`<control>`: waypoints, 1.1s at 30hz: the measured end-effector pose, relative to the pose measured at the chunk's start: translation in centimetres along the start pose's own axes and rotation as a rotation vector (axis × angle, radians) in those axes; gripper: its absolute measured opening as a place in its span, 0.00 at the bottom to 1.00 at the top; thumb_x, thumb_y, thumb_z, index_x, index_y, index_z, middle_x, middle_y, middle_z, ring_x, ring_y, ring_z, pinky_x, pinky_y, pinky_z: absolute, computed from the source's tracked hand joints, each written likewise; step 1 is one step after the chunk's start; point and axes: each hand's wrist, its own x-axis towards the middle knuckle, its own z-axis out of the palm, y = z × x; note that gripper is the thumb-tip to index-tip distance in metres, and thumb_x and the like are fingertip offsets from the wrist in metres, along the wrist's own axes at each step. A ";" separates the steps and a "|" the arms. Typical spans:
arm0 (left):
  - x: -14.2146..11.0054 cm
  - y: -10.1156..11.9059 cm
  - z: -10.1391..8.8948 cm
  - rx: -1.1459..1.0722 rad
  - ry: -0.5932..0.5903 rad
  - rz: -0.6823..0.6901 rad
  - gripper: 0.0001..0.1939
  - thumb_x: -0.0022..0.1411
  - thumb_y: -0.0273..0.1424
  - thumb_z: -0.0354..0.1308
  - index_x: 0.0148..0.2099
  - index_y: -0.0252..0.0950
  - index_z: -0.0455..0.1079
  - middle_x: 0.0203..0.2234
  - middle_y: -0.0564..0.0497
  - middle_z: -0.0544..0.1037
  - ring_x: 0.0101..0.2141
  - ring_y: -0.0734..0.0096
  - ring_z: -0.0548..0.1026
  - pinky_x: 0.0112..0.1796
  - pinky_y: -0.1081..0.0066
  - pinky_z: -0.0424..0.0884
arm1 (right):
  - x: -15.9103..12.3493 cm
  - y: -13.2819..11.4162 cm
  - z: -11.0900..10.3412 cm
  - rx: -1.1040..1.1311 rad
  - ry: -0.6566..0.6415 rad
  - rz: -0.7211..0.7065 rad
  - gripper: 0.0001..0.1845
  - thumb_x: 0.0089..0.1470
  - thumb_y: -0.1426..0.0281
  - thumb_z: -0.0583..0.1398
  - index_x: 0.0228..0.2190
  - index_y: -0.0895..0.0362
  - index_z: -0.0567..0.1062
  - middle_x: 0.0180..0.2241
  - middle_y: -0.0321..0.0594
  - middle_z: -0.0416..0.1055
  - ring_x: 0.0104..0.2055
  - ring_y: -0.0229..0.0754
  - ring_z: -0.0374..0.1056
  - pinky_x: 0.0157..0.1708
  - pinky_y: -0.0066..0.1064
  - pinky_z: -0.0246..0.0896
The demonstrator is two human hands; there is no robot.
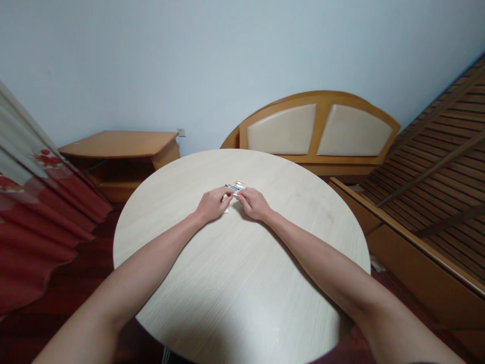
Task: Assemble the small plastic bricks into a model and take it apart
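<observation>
My left hand (214, 203) and my right hand (253, 202) meet over the middle of a round pale table (242, 283). Between their fingertips is a small white piece (235, 195), pinched from both sides; it is too small for me to tell its kind. Just beyond the fingers lies a flat, card-like thing (238, 184) with yellowish and blue print, partly covered by the hands. A bit of something white (226, 211) peeks out below my left hand. Fingers on both hands are closed, and their tips partly hide what they hold.
A low wooden cabinet (117, 144) stands behind the table on the left, near a red and white curtain (49, 202). At the back is a wooden headboard (322, 98) with cream panels. A slatted bed base (439, 151) leans at right above a wooden bed frame (417, 253).
</observation>
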 end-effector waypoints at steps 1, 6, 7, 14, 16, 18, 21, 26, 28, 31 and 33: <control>0.0 -0.1 0.0 0.002 0.002 0.001 0.10 0.68 0.30 0.56 0.48 0.37 0.76 0.39 0.48 0.82 0.35 0.68 0.78 0.42 0.69 0.71 | 0.0 -0.1 -0.1 0.011 0.010 0.005 0.22 0.71 0.60 0.48 0.34 0.55 0.76 0.34 0.45 0.76 0.37 0.46 0.69 0.41 0.36 0.61; 0.1 -0.1 0.1 0.018 -0.005 -0.016 0.10 0.66 0.28 0.55 0.45 0.37 0.76 0.36 0.49 0.82 0.36 0.68 0.77 0.42 0.69 0.71 | 0.0 -0.4 -0.4 0.055 0.028 0.030 0.19 0.69 0.58 0.52 0.33 0.56 0.76 0.33 0.44 0.76 0.37 0.46 0.69 0.41 0.37 0.63; 0.1 0.0 0.0 0.018 -0.007 -0.018 0.10 0.66 0.28 0.55 0.45 0.37 0.76 0.36 0.49 0.81 0.35 0.68 0.77 0.42 0.69 0.71 | 0.0 -0.3 -0.4 0.057 0.026 0.030 0.19 0.68 0.58 0.53 0.34 0.56 0.76 0.33 0.44 0.76 0.37 0.46 0.70 0.41 0.37 0.63; 0.0 0.1 -0.1 -0.002 -0.003 0.015 0.08 0.67 0.29 0.56 0.46 0.38 0.76 0.39 0.50 0.82 0.33 0.70 0.76 0.40 0.70 0.70 | -0.1 0.3 -0.4 0.039 0.057 0.020 0.11 0.64 0.61 0.58 0.36 0.55 0.76 0.34 0.45 0.76 0.37 0.47 0.70 0.41 0.38 0.64; 0.0 0.1 -0.1 0.000 0.000 0.016 0.08 0.67 0.29 0.57 0.47 0.38 0.75 0.40 0.50 0.82 0.33 0.70 0.76 0.40 0.70 0.70 | -0.1 0.4 -0.4 0.024 0.062 0.015 0.11 0.63 0.62 0.59 0.36 0.56 0.76 0.34 0.45 0.76 0.37 0.47 0.70 0.41 0.38 0.63; 0.0 0.1 0.0 0.005 0.000 0.011 0.09 0.67 0.30 0.57 0.47 0.38 0.75 0.41 0.50 0.82 0.34 0.70 0.76 0.41 0.70 0.70 | -0.1 0.4 -0.5 0.008 0.056 0.014 0.10 0.62 0.62 0.60 0.36 0.56 0.76 0.34 0.45 0.76 0.37 0.47 0.69 0.40 0.38 0.63; 0.0 0.1 -0.1 0.008 -0.003 0.009 0.09 0.68 0.32 0.58 0.48 0.38 0.76 0.41 0.50 0.82 0.35 0.70 0.77 0.41 0.70 0.70 | -0.1 0.4 -0.5 -0.004 0.055 0.009 0.11 0.63 0.61 0.60 0.36 0.56 0.76 0.34 0.44 0.76 0.36 0.47 0.69 0.40 0.37 0.62; 0.0 0.2 -0.1 0.007 -0.020 -0.020 0.09 0.68 0.32 0.58 0.48 0.38 0.76 0.40 0.50 0.82 0.33 0.70 0.76 0.39 0.70 0.70 | 0.0 0.2 -0.6 -0.023 0.060 -0.002 0.15 0.66 0.58 0.57 0.39 0.57 0.77 0.35 0.46 0.76 0.38 0.48 0.69 0.41 0.38 0.62; 0.1 0.2 -0.2 0.003 -0.022 -0.021 0.09 0.67 0.32 0.59 0.48 0.38 0.76 0.40 0.50 0.82 0.33 0.70 0.76 0.39 0.70 0.70 | 0.1 0.1 -0.6 -0.038 0.048 -0.010 0.17 0.67 0.58 0.56 0.40 0.56 0.78 0.36 0.47 0.77 0.40 0.48 0.69 0.42 0.38 0.61; 0.1 0.0 -0.1 -0.004 -0.010 -0.016 0.09 0.66 0.30 0.60 0.48 0.38 0.76 0.40 0.50 0.83 0.34 0.70 0.77 0.41 0.70 0.71 | 0.2 -0.1 -0.6 -0.052 0.043 -0.023 0.17 0.68 0.58 0.55 0.42 0.56 0.78 0.37 0.47 0.77 0.40 0.49 0.70 0.43 0.38 0.61; 0.0 -0.2 -0.1 -0.006 -0.004 -0.011 0.09 0.66 0.29 0.60 0.48 0.38 0.76 0.41 0.50 0.83 0.35 0.69 0.77 0.42 0.69 0.71 | 0.2 -0.1 -0.6 -0.060 0.053 -0.029 0.17 0.69 0.58 0.55 0.42 0.56 0.78 0.37 0.46 0.78 0.40 0.48 0.70 0.43 0.38 0.61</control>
